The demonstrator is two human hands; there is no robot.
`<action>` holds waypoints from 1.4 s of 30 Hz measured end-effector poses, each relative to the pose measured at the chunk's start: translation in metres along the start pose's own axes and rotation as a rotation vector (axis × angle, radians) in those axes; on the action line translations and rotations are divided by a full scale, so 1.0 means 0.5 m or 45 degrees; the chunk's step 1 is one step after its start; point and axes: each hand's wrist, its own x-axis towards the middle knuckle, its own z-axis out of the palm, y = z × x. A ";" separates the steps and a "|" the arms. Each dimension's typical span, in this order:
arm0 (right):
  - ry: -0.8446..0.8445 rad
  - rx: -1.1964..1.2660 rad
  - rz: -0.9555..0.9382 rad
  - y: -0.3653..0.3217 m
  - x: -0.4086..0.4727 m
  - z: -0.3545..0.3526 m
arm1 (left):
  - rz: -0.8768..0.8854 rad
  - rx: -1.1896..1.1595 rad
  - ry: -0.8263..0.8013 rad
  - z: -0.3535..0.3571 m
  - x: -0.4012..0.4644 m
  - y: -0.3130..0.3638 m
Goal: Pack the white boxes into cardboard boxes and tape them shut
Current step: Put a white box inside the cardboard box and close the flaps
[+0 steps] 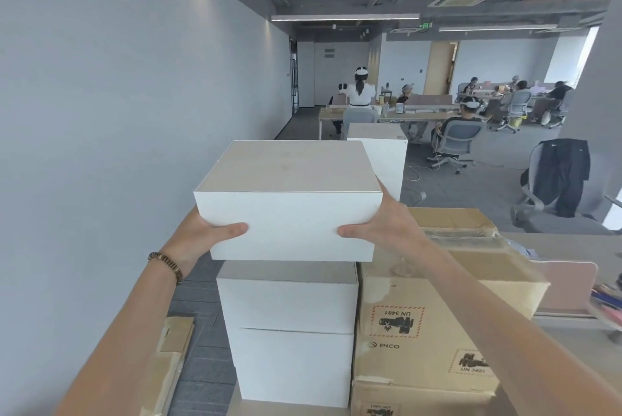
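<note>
I hold a white box (289, 203) level in front of me, lifted just above a stack of two more white boxes (289, 324). My left hand (205, 230) grips its left end, thumb on the front face. My right hand (387, 217) grips its right end the same way. Right of the stack stands a taped cardboard box (437, 314) printed with PICO and UN 3481 labels, resting on another cardboard box (420, 399). A further white box stack (383, 153) stands behind.
A grey wall runs along the left. Flattened cardboard (171, 358) leans at lower left. A desk with a pink divider (565, 284) is on the right, an office chair with a dark jacket (565, 176) beyond it. People sit at desks farther back.
</note>
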 end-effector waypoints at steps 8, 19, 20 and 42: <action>0.107 -0.074 0.068 0.030 -0.099 -0.158 | 0.107 0.034 -0.080 0.138 -0.007 0.065; 0.341 -0.103 0.158 0.167 -0.298 -0.430 | 0.213 0.055 -0.161 0.437 -0.067 0.142; 0.362 -0.097 0.164 0.185 -0.316 -0.452 | 0.224 0.060 -0.172 0.466 -0.076 0.152; 0.204 0.120 0.348 0.711 -0.645 -0.885 | -0.021 0.170 -0.038 1.188 -0.349 0.167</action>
